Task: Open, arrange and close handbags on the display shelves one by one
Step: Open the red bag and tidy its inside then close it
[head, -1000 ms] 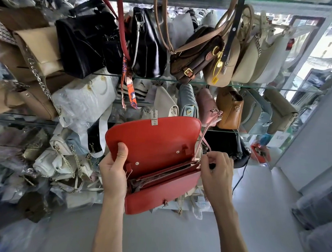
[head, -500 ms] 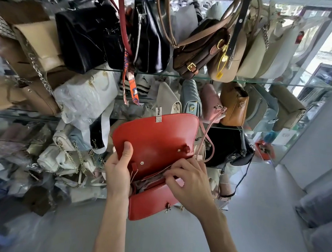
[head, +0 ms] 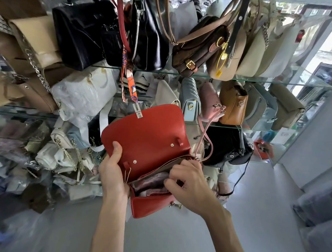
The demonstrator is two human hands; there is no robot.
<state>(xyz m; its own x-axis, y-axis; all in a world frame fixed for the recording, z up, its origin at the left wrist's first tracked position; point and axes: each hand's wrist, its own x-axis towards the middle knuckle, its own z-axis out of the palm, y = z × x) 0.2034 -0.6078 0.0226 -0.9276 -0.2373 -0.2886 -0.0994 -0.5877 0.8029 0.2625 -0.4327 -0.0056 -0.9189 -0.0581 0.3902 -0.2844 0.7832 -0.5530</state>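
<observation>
Head view: red handbag [head: 145,136], held before the glass shelves [head: 239,78], zip newly opened; left hand [head: 112,173] gripped its side, right hand [head: 189,184] had moved in, fingers curled into the stuffing [head: 153,182]. Arranging under way.

A red leather flap handbag [head: 147,144] is held up before the glass shelves. Its flap is lifted back, its top zip open. Pinkish stuffing shows inside.

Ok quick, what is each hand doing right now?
Left hand: holds the red handbag by its left edge, thumb on the open flap.
Right hand: fingers curled at the unzipped opening, pinching the front edge.
</observation>
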